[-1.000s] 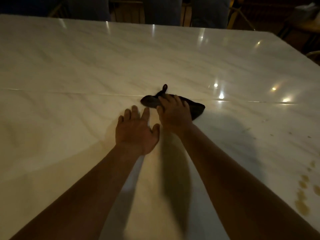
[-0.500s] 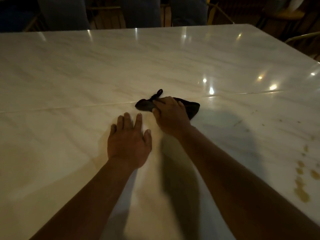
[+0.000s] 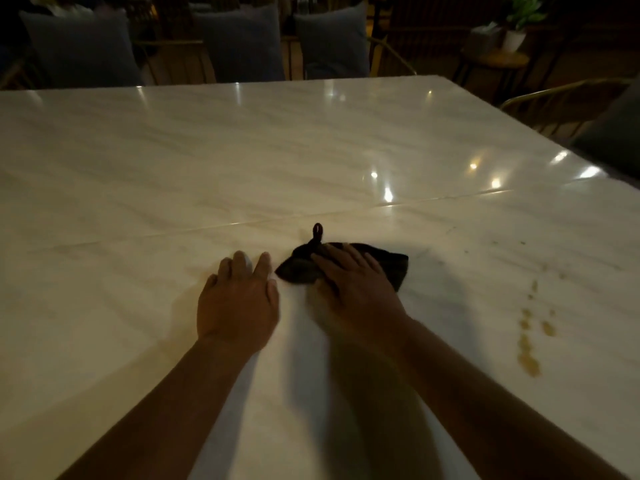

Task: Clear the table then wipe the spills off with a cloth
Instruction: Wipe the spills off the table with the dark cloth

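A dark cloth (image 3: 300, 268) with a small hanging loop lies bunched on the white marble table (image 3: 242, 150), near the middle seam. My right hand (image 3: 356, 282) presses flat on top of it, fingers spread over the fabric. Just to its left, my left hand (image 3: 239, 299) rests palm down on the bare tabletop, holding nothing. A trail of brownish spill spots (image 3: 528, 351) runs along the table at the right, well apart from the cloth. Fainter specks (image 3: 521, 242) lie farther back on the right.
Chairs with grey cushions (image 3: 239, 39) stand along the far edge of the table. Another chair (image 3: 568, 102) sits at the right edge. A small side table with a potted plant (image 3: 516, 32) is at the back right.
The view has tilted up, showing more of the chairs. My right hand with the cloth has slid slightly to the right; my left hand stays flat beside it.
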{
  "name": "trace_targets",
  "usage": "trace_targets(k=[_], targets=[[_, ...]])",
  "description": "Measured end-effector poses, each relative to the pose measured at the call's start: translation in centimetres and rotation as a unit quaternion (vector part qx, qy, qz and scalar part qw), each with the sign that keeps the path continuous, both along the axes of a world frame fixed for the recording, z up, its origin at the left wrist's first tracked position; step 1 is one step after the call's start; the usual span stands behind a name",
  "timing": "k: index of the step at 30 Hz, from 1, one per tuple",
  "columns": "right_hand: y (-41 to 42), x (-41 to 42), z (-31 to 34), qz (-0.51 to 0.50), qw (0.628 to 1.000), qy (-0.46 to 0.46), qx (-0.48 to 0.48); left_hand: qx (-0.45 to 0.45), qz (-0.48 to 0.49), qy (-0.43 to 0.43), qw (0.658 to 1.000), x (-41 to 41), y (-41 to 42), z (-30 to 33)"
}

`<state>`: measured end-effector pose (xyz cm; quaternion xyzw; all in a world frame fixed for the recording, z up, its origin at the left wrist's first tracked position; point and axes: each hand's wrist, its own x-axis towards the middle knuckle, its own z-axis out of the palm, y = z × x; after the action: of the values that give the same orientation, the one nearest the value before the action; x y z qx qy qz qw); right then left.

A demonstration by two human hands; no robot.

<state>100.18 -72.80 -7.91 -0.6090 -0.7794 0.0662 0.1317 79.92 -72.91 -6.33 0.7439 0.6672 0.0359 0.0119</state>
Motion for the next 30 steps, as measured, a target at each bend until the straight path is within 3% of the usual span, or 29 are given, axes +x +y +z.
trace_targets(k=[2,7,9,14,16,21,23,27,30], targets=[[-0.1,3.6,-0.2,-0.024,0.999,-0.015,0.022,-0.021,-0.007,0.000,1.000,1.1,-1.3,0.2],[3.3,10.1,-0.2,-0.192,0.981,-0.037,0.008,-0.045,-0.037,-0.016,0.998,6.5,-4.6,0.6],[2.3,9.3,0.0,-0.156,0.987,-0.032,0.005,-0.044,-0.038,-0.015,0.998,8.5,-5.0,0.4],[-2.9,10.4,-0.1,0.055,0.998,-0.011,0.002,-0.045,-0.001,-0.038,0.998,12.1,-5.6,0.3],[-0.3,13.8,0.1,0.029,0.999,-0.016,0.009,-0.049,0.003,-0.038,0.998,13.2,-5.5,0.5],[6.6,19.9,0.2,-0.157,0.987,-0.026,0.005,-0.046,-0.042,-0.020,0.998,16.7,-3.9,0.7],[6.1,18.9,0.3,-0.138,0.990,-0.020,0.011,-0.048,-0.052,-0.023,0.997,18.2,-2.9,0.6],[3.3,19.0,0.3,0.037,0.999,-0.012,-0.007,-0.040,-0.060,-0.026,0.997,20.9,-1.6,0.5],[6.4,24.5,0.2,-0.009,0.999,-0.022,0.031,-0.040,-0.057,-0.012,0.998,22.5,-0.8,0.3]])
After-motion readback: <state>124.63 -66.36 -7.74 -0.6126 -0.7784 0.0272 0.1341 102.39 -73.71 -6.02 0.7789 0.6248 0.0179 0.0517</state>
